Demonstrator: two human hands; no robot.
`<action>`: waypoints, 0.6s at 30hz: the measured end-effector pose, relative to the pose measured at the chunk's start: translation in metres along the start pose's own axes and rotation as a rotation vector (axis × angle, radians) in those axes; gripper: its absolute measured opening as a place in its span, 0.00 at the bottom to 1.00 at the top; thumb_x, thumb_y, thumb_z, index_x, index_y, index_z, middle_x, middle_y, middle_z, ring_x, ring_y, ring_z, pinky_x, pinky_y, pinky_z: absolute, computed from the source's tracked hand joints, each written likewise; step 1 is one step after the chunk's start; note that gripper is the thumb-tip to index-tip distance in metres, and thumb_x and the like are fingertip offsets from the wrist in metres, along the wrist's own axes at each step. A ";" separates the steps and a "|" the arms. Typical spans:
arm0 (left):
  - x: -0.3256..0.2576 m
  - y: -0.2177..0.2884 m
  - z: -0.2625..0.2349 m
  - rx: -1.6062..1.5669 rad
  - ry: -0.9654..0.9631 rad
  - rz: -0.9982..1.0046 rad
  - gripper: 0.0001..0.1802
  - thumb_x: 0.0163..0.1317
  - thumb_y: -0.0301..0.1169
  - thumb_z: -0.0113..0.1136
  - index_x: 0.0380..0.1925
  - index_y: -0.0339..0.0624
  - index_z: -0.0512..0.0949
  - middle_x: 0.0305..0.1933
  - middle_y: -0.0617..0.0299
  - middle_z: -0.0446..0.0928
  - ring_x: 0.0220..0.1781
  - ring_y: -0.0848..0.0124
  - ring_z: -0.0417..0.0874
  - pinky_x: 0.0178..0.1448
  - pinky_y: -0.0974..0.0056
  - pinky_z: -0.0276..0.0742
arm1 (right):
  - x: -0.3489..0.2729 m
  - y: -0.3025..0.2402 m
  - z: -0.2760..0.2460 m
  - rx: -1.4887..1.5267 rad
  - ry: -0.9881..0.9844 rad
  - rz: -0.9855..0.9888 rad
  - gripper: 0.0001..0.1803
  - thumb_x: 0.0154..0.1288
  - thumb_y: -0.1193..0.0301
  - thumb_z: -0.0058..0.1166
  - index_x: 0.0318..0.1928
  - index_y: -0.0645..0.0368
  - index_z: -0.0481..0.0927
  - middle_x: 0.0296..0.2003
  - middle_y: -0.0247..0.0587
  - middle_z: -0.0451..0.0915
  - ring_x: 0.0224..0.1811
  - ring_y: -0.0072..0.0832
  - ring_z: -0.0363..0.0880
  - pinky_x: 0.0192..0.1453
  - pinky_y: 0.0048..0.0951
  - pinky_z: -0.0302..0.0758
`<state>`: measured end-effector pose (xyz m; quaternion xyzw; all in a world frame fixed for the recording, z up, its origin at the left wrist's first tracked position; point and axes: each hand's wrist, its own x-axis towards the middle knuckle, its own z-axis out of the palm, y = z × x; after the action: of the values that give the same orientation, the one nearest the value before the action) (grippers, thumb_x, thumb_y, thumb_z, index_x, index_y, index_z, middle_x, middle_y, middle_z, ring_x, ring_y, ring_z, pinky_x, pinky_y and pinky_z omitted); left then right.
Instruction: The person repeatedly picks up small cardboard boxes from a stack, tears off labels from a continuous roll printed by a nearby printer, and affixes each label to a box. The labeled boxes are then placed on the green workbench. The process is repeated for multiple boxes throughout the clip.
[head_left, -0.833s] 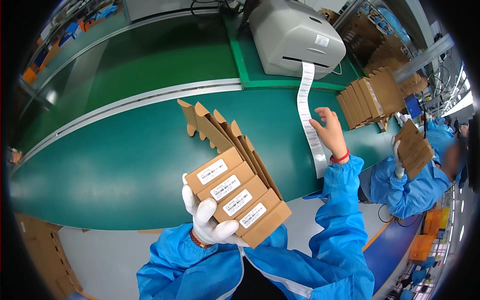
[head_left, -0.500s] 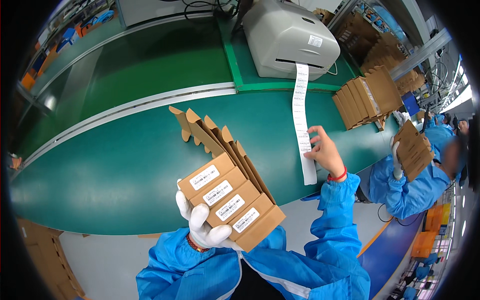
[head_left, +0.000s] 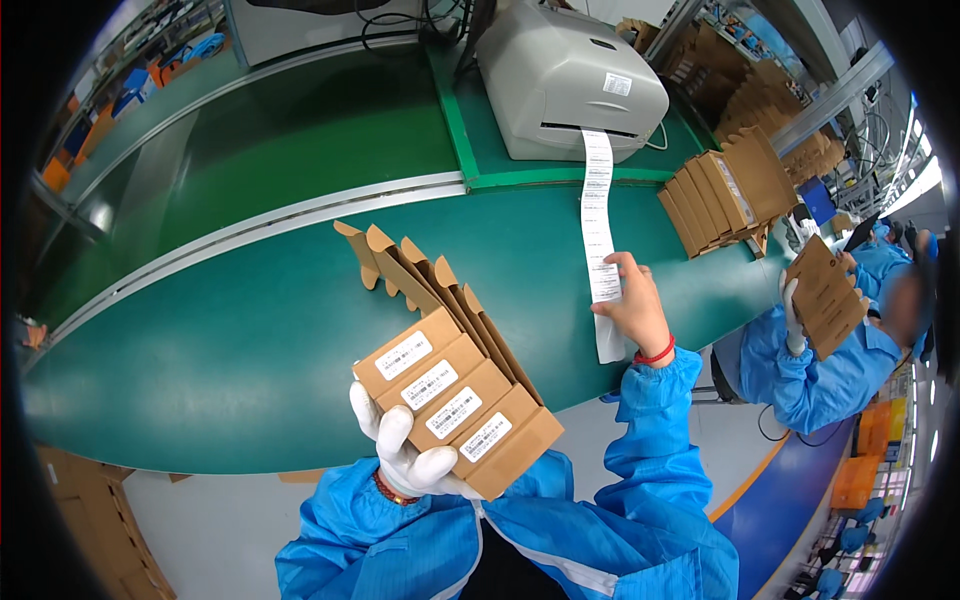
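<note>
My left hand, in a white glove, grips a row of several small brown cardboard boxes from below and the side. Each box bears a white printed label, and their open flaps fan out toward the back. From the grey label printer a long strip of white labels hangs forward over the table. My bare right hand is at the lower part of this strip. Its thumb and index finger are spread apart, with their tips over the paper; whether a label is lifted cannot be seen.
The green table curves across the view, with a metal rail behind it. More open brown boxes stand at the right. Beyond them a person in a blue coat holds a flat cardboard piece.
My right hand has moved slightly left onto the label strip, its thumb and index finger now over the paper. My left hand still holds the boxes, almost unmoved.
</note>
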<state>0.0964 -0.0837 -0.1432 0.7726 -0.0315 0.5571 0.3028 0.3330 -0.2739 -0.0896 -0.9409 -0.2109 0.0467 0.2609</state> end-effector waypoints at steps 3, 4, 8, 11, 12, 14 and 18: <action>0.001 0.001 -0.001 0.023 -0.016 0.002 0.39 0.53 0.70 0.43 0.64 0.73 0.56 0.69 0.55 0.49 0.67 0.39 0.56 0.72 0.36 0.38 | 0.008 0.020 0.006 0.333 -0.083 -0.008 0.26 0.46 0.86 0.63 0.48 0.60 0.71 0.37 0.45 0.78 0.39 0.30 0.79 0.45 0.29 0.77; 0.001 0.001 -0.002 0.020 -0.019 0.013 0.39 0.53 0.69 0.44 0.64 0.72 0.57 0.68 0.55 0.50 0.68 0.39 0.55 0.72 0.37 0.42 | 0.008 0.024 0.009 0.413 -0.052 -0.021 0.23 0.48 0.86 0.60 0.47 0.61 0.71 0.37 0.44 0.79 0.39 0.28 0.79 0.45 0.27 0.76; 0.004 -0.002 -0.005 -0.012 -0.043 0.061 0.38 0.52 0.63 0.55 0.61 0.62 0.61 0.66 0.52 0.51 0.71 0.39 0.45 0.66 0.38 0.62 | -0.002 0.016 0.008 0.694 0.031 -0.046 0.13 0.59 0.86 0.50 0.45 0.66 0.73 0.38 0.40 0.80 0.39 0.23 0.78 0.44 0.22 0.74; 0.004 0.000 -0.005 -0.012 -0.054 0.052 0.39 0.52 0.62 0.56 0.62 0.62 0.60 0.67 0.52 0.51 0.71 0.39 0.45 0.66 0.39 0.64 | -0.010 0.004 -0.006 0.718 0.054 -0.077 0.10 0.62 0.86 0.47 0.44 0.67 0.75 0.37 0.40 0.79 0.39 0.20 0.76 0.45 0.19 0.72; 0.007 0.001 -0.003 -0.045 -0.039 0.046 0.39 0.52 0.61 0.57 0.62 0.62 0.59 0.67 0.52 0.51 0.72 0.39 0.45 0.65 0.39 0.64 | -0.012 0.004 -0.009 0.706 0.106 -0.088 0.10 0.62 0.85 0.47 0.44 0.67 0.75 0.37 0.40 0.79 0.39 0.20 0.76 0.44 0.19 0.72; 0.008 0.002 0.001 -0.091 -0.010 0.041 0.39 0.52 0.61 0.57 0.62 0.62 0.60 0.67 0.51 0.51 0.72 0.39 0.45 0.65 0.39 0.65 | -0.014 0.005 -0.012 0.679 0.210 -0.110 0.10 0.62 0.85 0.48 0.43 0.67 0.75 0.37 0.40 0.80 0.38 0.19 0.76 0.43 0.19 0.72; 0.004 0.001 0.001 -0.051 0.018 0.015 0.38 0.53 0.66 0.48 0.63 0.68 0.59 0.68 0.54 0.51 0.71 0.39 0.48 0.71 0.39 0.46 | -0.023 -0.014 -0.019 0.537 0.398 -0.142 0.08 0.57 0.84 0.56 0.38 0.67 0.76 0.29 0.41 0.82 0.32 0.20 0.80 0.37 0.18 0.74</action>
<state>0.0984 -0.0839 -0.1391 0.7594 -0.0489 0.5652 0.3185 0.3112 -0.2818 -0.0664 -0.8122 -0.2011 -0.1024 0.5380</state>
